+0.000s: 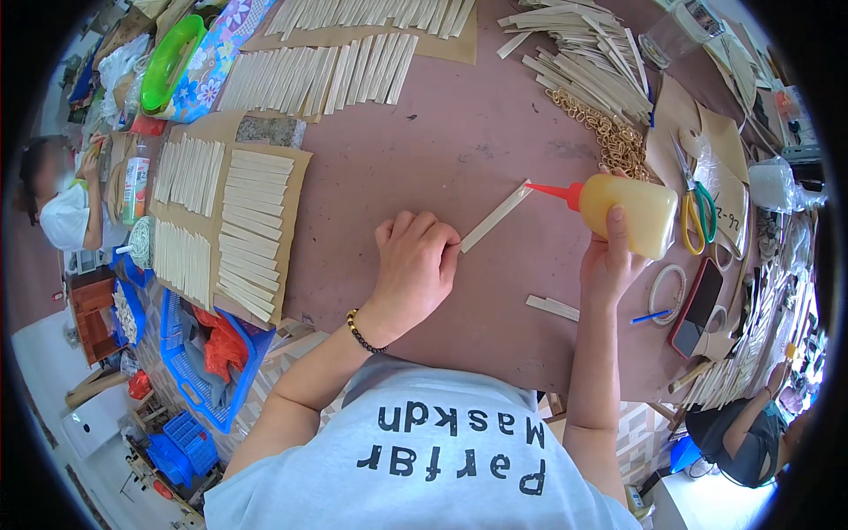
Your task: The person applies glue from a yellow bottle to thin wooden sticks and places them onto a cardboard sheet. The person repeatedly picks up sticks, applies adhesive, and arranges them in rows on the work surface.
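On the reddish-brown desk (459,150), the left hand (413,265) pins a pale flat strip (495,216), fingers pressed together; the right hand (609,256), grip wrapped around a yellow squeeze bottle (629,212), aims its red nozzle at the strip's far end, with rows of finished strips (256,230) left of the strip, a loose pile (583,53) beyond

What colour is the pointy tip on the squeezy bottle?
The nozzle is red, on a yellow glue bottle in the right hand; head view.

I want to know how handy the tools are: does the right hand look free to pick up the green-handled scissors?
Probably not at once: the right hand is gripping the yellow glue bottle. The scissors lie uncovered just beyond it.
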`<state>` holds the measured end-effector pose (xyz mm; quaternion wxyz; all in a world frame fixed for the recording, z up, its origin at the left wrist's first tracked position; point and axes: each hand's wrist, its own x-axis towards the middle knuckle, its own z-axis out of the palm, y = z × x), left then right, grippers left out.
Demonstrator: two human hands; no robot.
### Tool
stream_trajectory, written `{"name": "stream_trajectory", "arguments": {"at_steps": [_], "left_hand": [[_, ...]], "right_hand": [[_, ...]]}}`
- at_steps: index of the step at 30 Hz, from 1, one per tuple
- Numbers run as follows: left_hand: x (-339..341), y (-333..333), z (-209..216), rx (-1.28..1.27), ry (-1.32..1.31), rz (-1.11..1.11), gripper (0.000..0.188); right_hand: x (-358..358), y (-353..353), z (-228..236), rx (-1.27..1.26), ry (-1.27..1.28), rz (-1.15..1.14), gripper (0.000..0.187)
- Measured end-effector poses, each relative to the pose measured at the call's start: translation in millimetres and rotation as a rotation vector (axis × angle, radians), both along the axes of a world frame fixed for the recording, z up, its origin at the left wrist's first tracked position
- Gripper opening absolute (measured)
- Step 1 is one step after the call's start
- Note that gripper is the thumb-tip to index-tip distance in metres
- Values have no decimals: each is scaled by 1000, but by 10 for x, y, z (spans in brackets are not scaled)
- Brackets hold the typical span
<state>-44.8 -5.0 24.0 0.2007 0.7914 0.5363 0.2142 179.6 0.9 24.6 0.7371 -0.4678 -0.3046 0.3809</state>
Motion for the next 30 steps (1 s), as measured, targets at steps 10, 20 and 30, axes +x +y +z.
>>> {"name": "stream_trajectory", "arguments": {"at_steps": [10, 20, 30], "left_hand": [[-1, 0, -2, 3, 10, -4, 9], [-3, 16, 16, -16, 10, -15, 9], [-4, 16, 32, -43, 14, -21, 8]], "right_hand": [[21, -15, -20, -3, -30, 41, 49], [-71, -106, -47, 2, 3, 104, 52], [-305, -338, -26, -22, -11, 233, 59]]}}
